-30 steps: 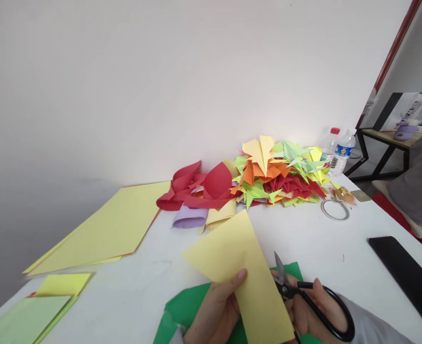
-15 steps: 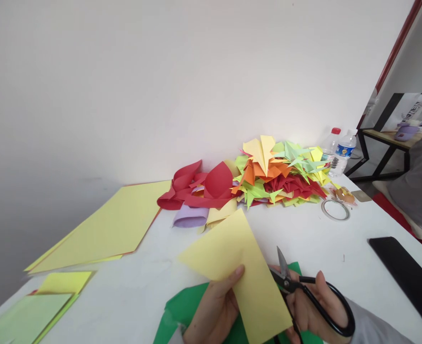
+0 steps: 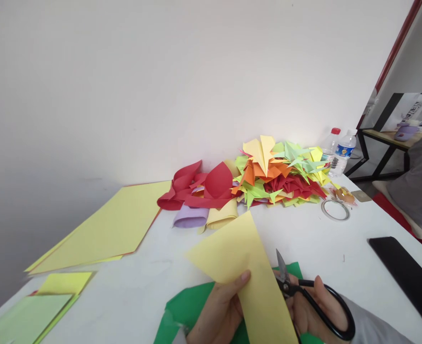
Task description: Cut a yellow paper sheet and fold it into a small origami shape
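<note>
My left hand (image 3: 223, 306) grips a folded-looking pale yellow sheet of paper (image 3: 239, 253), its thumb pressed on the near face. In my right hand (image 3: 316, 306) are black-handled scissors (image 3: 289, 287), with the fingers in the loops and the blades apart. One blade points up beside the paper's right edge; the other is hidden behind the sheet, so I cannot tell whether it cuts. Green paper (image 3: 185, 306) lies on the table below both hands.
Large yellow sheets (image 3: 107, 229) and smaller green sheets (image 3: 28, 315) lie left. Behind the hands are rolled red paper shapes (image 3: 216, 186) and a pile of folded paper (image 3: 282, 174). A tape roll (image 3: 335, 210), bottles (image 3: 342, 155) and a black flat object (image 3: 404, 282) are right.
My left hand and the yellow paper have shifted slightly right and down, covering more of the scissors. The right hand has barely moved.
</note>
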`<state>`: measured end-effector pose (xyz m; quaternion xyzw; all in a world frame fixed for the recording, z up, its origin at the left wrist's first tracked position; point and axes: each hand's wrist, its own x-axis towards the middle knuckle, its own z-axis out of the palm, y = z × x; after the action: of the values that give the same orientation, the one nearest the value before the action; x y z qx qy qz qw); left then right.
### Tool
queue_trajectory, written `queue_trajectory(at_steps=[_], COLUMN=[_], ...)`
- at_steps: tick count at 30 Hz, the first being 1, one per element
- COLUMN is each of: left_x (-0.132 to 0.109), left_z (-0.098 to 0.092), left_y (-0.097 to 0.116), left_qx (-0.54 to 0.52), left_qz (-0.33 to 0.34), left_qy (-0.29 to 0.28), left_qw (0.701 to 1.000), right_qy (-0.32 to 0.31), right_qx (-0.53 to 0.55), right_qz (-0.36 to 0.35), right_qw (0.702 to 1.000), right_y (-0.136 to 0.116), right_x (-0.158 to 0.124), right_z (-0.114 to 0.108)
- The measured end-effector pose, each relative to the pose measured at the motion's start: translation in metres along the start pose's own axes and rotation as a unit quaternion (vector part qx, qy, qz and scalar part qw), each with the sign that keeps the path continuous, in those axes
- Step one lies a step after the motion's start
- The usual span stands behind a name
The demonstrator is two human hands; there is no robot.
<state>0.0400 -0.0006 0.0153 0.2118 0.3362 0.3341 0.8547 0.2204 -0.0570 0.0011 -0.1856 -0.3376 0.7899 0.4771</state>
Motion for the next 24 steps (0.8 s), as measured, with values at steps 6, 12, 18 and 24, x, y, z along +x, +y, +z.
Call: queue_trajectory(at_steps=[6,12,18,24], left_x=[-0.003,0.0,0.001,0.001], left_z=[0.006,0.001,-0.001,0.0], left_y=[-0.003,-0.003,-0.003,-0.003], left_qx=[0.003,0.012,-0.001,-0.021], left_qz=[-0.008,0.005,0.017,0.021], left_qy=[-0.051,-0.024,-0.004,-0.003], left_qw=[0.999,1.0,1.0,1.0], right_qy=[0.005,0.009,-0.003,0.022], right_qx=[-0.035,-0.007,0.005,0.038], right_qz=[0.015,0.017,0.023,-0.005], right_qw=[0.999,1.0,1.0,0.999], right_y=[-0.01,-0.008,-0.006,0.006], right_x=[-0.002,-0.003,-0.004,-0.001], right_z=[0.008,0.007,0.002,-0.003])
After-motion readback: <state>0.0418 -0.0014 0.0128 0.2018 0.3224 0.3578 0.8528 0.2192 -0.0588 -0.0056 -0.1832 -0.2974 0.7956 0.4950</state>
